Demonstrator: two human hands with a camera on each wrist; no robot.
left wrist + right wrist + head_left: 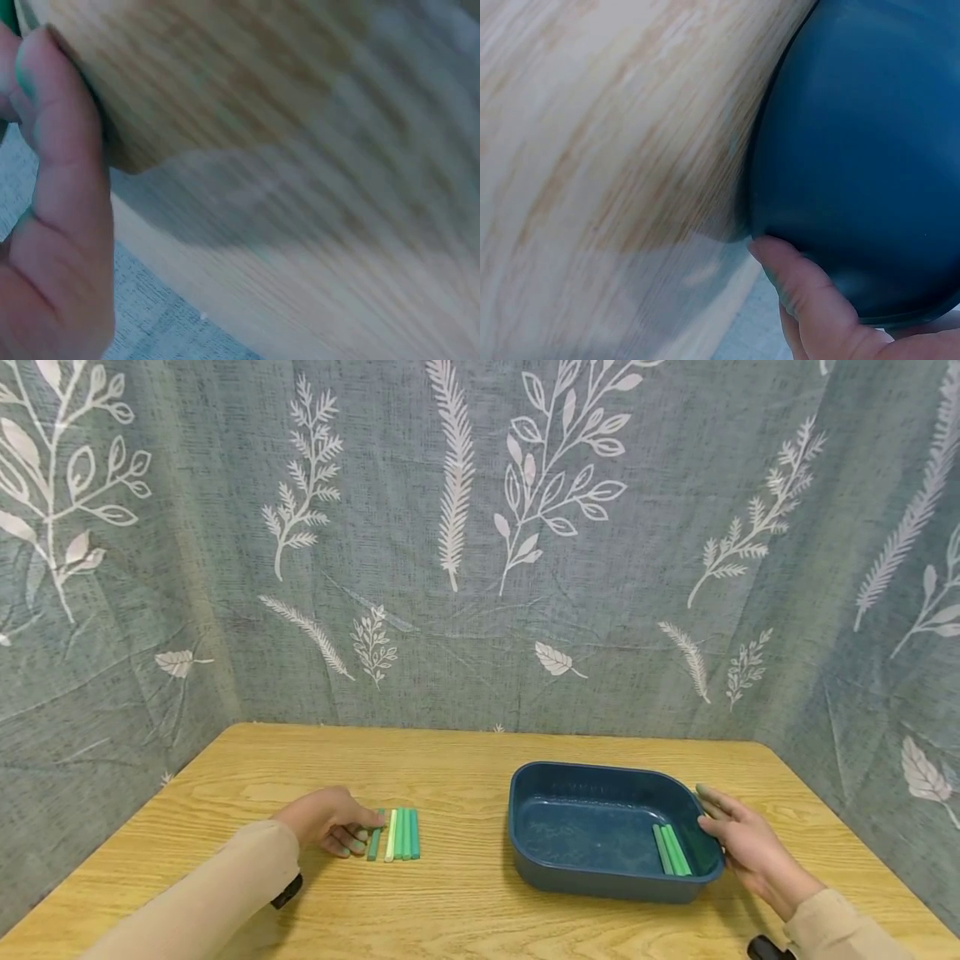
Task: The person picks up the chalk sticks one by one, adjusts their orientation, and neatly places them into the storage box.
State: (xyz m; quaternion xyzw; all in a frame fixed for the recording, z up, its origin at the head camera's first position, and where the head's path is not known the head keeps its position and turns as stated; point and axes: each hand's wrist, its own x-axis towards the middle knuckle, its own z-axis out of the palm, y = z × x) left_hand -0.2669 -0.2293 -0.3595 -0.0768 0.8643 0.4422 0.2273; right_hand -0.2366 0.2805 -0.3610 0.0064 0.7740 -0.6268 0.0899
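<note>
On the left of the table, my left hand (333, 823) pinches a dark green chalk stick (373, 843), the leftmost of a short row. Beside it lie a pale yellow-green chalk stick (390, 837) and several green ones (407, 835), side by side. In the left wrist view the fingers (64, 127) carry green smudges, and only a bit of green shows at the corner. My right hand (753, 852) grips the right end of a dark blue rectangular tub (600, 881), its thumb over the rim. Several green chalk sticks (673, 850) lie inside, near that end.
Light wood tabletop (450, 910) lies under everything, with a gap between the chalk row and the tub. A blue-grey curtain (420, 527) with white leaf prints surrounds the table at the back and sides.
</note>
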